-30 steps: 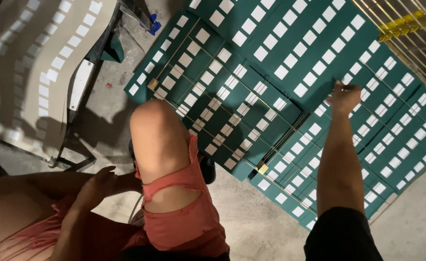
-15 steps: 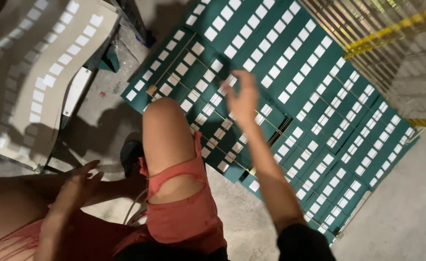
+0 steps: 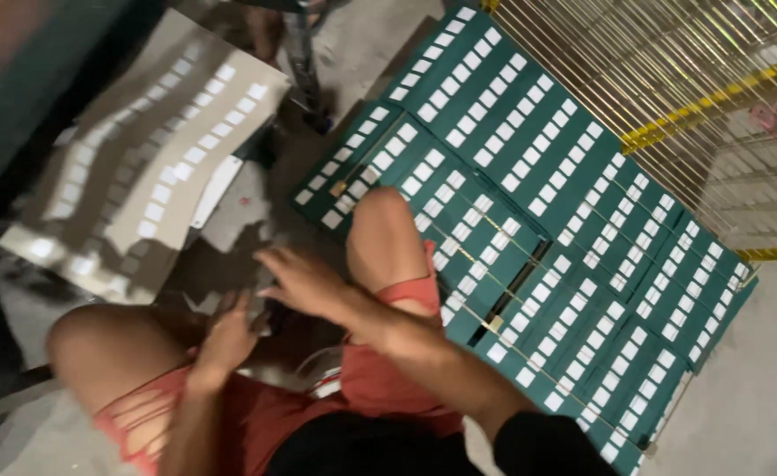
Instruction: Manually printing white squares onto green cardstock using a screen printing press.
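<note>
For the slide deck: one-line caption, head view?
Seated person's right hand and left hand meet between knees, beside green sheets of white rectangles.

Person seated on a concrete floor [image 3: 758, 379], knees raised, wearing red torn shorts [image 3: 371, 388]. Both hands are low between the knees: right hand [image 3: 304, 280] open, fingers spread, palm down; left hand [image 3: 230, 330] just beside it, fingers curled toward a small dark item that is too blurred to identify. Whether either hand grips anything cannot be determined. Beyond the right hand, past the right knee, lie green sheets [image 3: 538, 176] bearing rows of white rectangles, overlapping one another. Beyond the left hand lies a pale grey sheet [image 3: 159, 167] of like pattern. A wire mesh rack [image 3: 670, 79] with yellow bars stands far beyond the green sheets.
</note>
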